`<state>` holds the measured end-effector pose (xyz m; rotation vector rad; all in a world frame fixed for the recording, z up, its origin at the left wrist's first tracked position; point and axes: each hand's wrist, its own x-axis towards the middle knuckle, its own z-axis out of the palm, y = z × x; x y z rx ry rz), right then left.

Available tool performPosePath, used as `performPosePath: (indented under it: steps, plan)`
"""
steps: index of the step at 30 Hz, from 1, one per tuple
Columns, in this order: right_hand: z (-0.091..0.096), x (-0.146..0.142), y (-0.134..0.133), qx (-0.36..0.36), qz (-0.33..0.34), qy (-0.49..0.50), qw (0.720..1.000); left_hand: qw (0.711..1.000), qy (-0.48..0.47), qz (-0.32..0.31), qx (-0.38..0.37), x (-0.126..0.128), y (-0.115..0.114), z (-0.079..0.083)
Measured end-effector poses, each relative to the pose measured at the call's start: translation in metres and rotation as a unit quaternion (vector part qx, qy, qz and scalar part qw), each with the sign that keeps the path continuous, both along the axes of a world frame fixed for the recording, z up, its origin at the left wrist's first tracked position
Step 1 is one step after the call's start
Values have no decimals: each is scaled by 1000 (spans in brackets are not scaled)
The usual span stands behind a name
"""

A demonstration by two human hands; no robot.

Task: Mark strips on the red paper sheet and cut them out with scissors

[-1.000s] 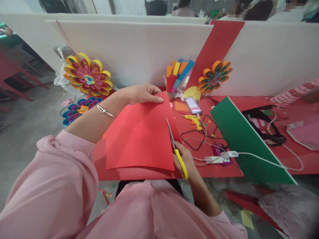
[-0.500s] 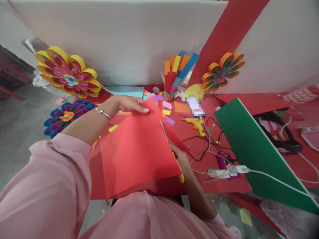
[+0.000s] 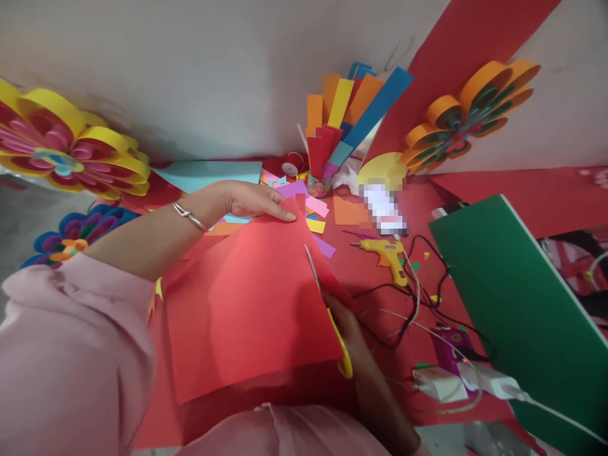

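Note:
My left hand pinches the far edge of a large sheet of red paper, thumb on top. Along the sheet's right side, my right hand is closed on a pair of scissors with yellow handles. One blade shows above the paper, pointing away from me, and a cut strip of red paper hangs to its right. The sheet partly hides the handles and some of my right fingers.
A yellow glue gun with tangled cords lies to the right, near a green board and a white plug adapter. Behind stand a cup of paper strips and paper flowers. Small paper scraps are scattered beyond the sheet.
The view has moved closer to the table. The scissors stay in the cut at the sheet's right side, with both hands keeping their holds.

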<state>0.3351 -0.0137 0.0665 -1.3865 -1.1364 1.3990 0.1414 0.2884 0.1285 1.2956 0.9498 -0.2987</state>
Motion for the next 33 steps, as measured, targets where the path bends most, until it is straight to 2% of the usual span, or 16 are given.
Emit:
performPosePath:
  steps: [4,9,14,21,26,30,33]
  plan:
    - [-11,0,0,-41,-5,46,998,999,22,31,39,12,2,-6]
    - [-3,-1,3,-73,8,68,995,999,12,30,-2,17,1,-5]
    - [10,1,4,-62,6,64,996,999,-2,38,-3,10,1,-3]
    - [1,1,0,-73,41,95,992,999,6,24,30,-8,-3,-8]
    - [4,2,-14,-37,15,20,999,993,14,60,101,-3,-18,-5]
    - [6,7,-20,-15,-3,-17,1000,993,-20,97,65,2,-25,2]
    - [1,7,-17,-6,1,-21,1000,993,1,99,71,2,-30,8]
